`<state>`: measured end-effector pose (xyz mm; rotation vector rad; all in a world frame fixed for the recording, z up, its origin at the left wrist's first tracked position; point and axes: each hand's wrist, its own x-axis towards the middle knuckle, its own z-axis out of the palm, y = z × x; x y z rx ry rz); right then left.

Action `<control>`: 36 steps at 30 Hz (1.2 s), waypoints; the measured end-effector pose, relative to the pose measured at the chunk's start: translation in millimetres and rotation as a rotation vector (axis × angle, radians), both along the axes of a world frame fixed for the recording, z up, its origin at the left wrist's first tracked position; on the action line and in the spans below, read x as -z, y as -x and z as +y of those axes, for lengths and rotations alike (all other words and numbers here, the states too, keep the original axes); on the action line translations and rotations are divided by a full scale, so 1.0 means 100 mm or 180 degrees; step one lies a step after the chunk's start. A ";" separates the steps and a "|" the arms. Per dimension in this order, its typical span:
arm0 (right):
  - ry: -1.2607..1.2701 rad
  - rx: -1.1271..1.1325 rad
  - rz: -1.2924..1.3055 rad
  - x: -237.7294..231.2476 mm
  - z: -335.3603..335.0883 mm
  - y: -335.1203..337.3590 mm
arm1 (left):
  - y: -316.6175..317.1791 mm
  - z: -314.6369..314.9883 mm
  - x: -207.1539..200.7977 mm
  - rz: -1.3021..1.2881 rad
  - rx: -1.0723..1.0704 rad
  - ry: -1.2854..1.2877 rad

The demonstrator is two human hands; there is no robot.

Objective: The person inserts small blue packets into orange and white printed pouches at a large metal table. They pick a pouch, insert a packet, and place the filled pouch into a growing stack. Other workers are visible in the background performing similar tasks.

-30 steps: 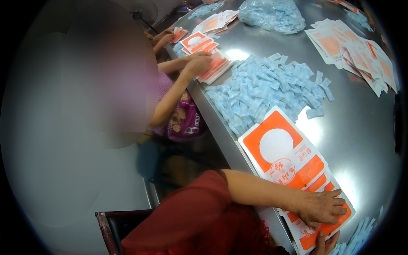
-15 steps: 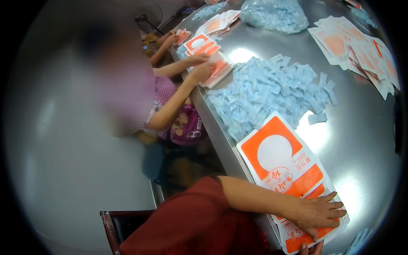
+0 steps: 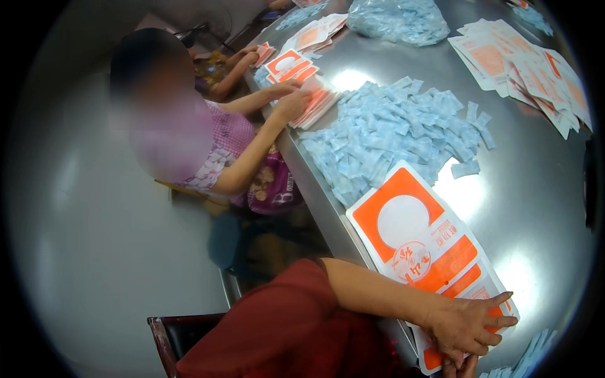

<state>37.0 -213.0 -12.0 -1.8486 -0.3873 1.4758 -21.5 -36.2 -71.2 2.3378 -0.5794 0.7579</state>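
In the head view, the left hand (image 3: pixel 465 324) lies flat at the lower right of the frame, fingers spread and pressing down on the near end of a stack of orange-and-white pouches (image 3: pixel 421 242) that runs along the edge of the steel table (image 3: pixel 535 208). Only a sliver of the right hand (image 3: pixel 459 368) shows at the bottom edge below it, and I cannot tell how its fingers stand. The stack sits right at the table edge, so a sideways push from the flat palm could fan the glossy pouches apart or slide the lowest ones off toward the lap. Just above the stack, at the centre, lies a loose heap of small blue sachets (image 3: pixel 397 142); one stray sachet (image 3: pixel 465 168) rests beside the stack's far corner, and a careless sweep could drag more under the pouches or scatter them. At the upper left a co-worker's hand (image 3: pixel 293 104) rests on another pouch pile (image 3: pixel 318 101), well apart. More pouches (image 3: pixel 523 69) lie at the upper right, and a clear bag of sachets (image 3: pixel 397 19) at the top.
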 end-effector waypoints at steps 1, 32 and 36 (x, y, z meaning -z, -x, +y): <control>-0.0291 -0.0099 0.0061 0.04 -0.01 -0.05 | 0.03 0.09 -0.13 0.0227 0.0109 -0.0074; -0.0863 -0.0057 -0.3784 0.29 0.04 -0.19 | -0.06 0.33 -0.08 0.1828 -0.1064 -0.0289; -0.0938 -0.0433 -0.4355 0.32 0.03 -0.18 | -0.12 0.34 -0.05 0.1632 -0.0999 -0.0084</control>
